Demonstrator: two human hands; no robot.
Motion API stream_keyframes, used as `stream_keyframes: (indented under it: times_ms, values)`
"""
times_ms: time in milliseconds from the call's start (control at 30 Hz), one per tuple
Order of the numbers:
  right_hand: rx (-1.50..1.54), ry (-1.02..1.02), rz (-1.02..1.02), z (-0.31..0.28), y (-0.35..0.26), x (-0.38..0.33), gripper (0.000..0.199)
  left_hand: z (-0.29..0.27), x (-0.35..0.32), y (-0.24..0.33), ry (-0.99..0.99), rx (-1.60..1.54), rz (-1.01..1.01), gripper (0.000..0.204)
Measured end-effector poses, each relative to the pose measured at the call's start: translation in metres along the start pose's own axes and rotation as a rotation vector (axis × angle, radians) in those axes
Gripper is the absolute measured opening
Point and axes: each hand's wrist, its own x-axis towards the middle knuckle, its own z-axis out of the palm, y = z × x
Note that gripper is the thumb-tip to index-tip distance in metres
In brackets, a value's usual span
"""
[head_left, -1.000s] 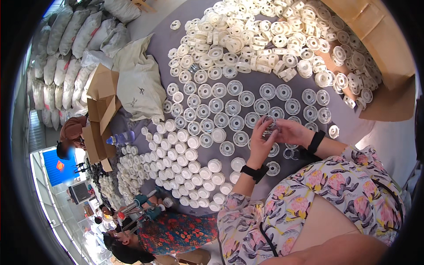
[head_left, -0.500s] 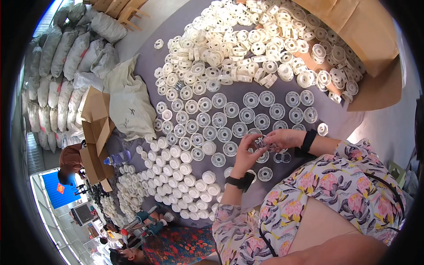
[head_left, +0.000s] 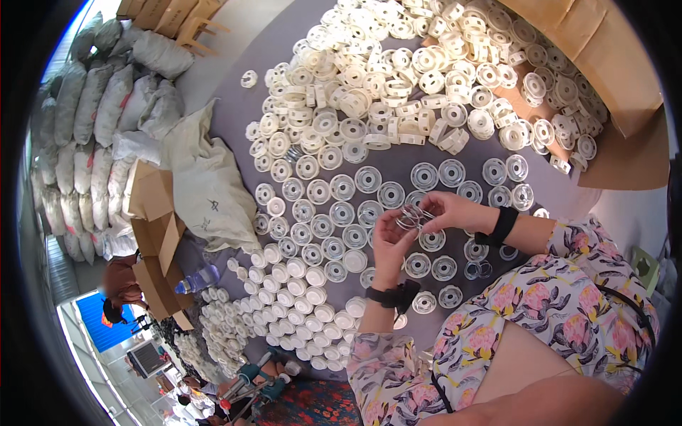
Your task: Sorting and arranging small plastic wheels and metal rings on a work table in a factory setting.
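My left hand (head_left: 391,240) and my right hand (head_left: 456,211) meet above the grey tabletop. Thin shiny metal rings (head_left: 410,217) are pinched between their fingertips; how many each hand has cannot be told. Below and around them, round white plastic parts with a dark centre hole (head_left: 424,175) lie flat in loose rows. Some of these parts appear to have clear or shiny rims. Beside my right wrist, a couple of loose rings (head_left: 484,269) rest on or by a part near the table's close edge. Both wrists wear black bands.
A large heap of cream plastic parts (head_left: 376,78) covers the far side, spilling from a cardboard box (head_left: 604,64). White domed caps (head_left: 295,290) crowd the left. Beyond are a bottle (head_left: 199,279), an open carton (head_left: 153,280), a pale sack (head_left: 206,188) and a person in brown (head_left: 122,282).
Both hands have moved a little farther out over the rows, still holding the rings. The whole view has shifted slightly, so the table sits lower and further right.
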Motion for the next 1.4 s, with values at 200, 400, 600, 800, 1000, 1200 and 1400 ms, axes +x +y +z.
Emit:
stream_keyframes:
  times_ms: [200, 400, 600, 800, 1000, 1200, 1400]
  values:
    - [-0.796, 0.06, -0.431, 0.009, -0.011, 0.006, 0.043, -0.011, 0.002, 0.004, 0.155, 0.071, -0.058, 0.033]
    - [-0.939, 0.193, -0.595, -0.019, -0.012, 0.007, 0.042, -0.037, -0.002, 0.004, 0.155, 0.116, -0.17, 0.033]
    - [-0.635, 0.021, -0.401, 0.004, -0.02, -0.001, 0.039, -0.001, -0.009, -0.002, 0.143, 0.148, 0.045, 0.032]
    - [-0.879, 0.177, -0.51, -0.014, -0.027, -0.017, 0.037, -0.003, -0.017, 0.001, 0.136, 0.077, -0.103, 0.03]
    - [-1.059, 0.12, -0.721, -0.004, -0.014, -0.029, 0.039, 0.033, -0.029, -0.002, 0.242, 0.486, 0.172, 0.026]
    - [-1.146, 0.159, -0.934, -0.008, -0.009, -0.05, 0.048, 0.046, -0.04, -0.008, 0.231, 0.645, 0.273, 0.014]
    - [-0.172, -0.075, -0.359, -0.001, 0.0, -0.074, 0.073, 0.063, -0.059, -0.011, 0.338, 0.717, 0.558, 0.013]
